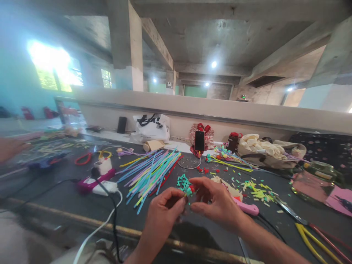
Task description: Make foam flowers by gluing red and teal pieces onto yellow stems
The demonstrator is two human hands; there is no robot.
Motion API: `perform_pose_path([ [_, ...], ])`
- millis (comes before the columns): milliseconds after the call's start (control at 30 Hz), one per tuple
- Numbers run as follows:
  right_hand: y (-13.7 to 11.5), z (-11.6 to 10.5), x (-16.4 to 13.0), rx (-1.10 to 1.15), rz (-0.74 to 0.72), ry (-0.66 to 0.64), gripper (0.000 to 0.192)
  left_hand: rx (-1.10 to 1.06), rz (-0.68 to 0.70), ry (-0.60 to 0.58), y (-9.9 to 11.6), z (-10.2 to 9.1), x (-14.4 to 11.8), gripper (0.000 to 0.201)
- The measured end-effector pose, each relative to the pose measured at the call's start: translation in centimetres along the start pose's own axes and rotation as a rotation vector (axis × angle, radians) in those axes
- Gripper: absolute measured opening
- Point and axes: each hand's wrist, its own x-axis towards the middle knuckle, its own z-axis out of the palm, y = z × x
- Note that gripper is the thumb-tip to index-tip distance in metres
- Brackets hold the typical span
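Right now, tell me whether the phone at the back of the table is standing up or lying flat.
Standing up. The phone leans upright against a red patterned bag, dark screen facing the camera, a cable running down from it.

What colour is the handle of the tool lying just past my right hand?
Pink handle, clearest in the head view.

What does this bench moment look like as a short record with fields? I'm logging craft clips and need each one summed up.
setting: dark worktable in a concrete hall
left hand: fingertips pinch a small teal and red piece
right hand: fingertips meet the same piece from the other side
behind hands: fan of coloured straws, mostly blue and yellow
right of hands: yellow-green cut bits, pink handle
left of hands: white power strip
far edge: phone propped upright, white bag
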Motion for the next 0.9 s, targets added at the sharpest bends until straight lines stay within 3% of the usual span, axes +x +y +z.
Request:
perform_pose_path([
  [167,0.4,-0.4,0.1,0.063,0.02,-0.061,0.047,-0.218,-0.202,-0.16,0.5,0.0,0.0,0.017],
  [267,0.1,-0.5,-0.1,-0.007,-0.053,-0.101,0.045,-0.258,-0.238,-0.283,-0.1,0.0,0.0,0.017],
  [433,-0.2,-0.5,-0.4,-0.089,-0.111,-0.129,0.027,-0.201,-0.23,-0.365,-0.6,-0.3,0.2,0.018],
  [533,0.0,-0.4,-0.3,-0.112,-0.103,-0.092,0.022,-0.063,-0.153,-0.33,-0.6,-0.4,0.4,0.019],
  [700,0.5,-0.1,-0.2,-0.135,-0.056,-0.048,0.027,0.05,-0.046,-0.177,-0.9,-0.2,0.3,0.013],
  [900,1.4,0.1,-0.4,-0.074,0.046,-0.034,0.026,0.244,0.144,-0.076,0.1,0.0,-0.4,0.01],
])
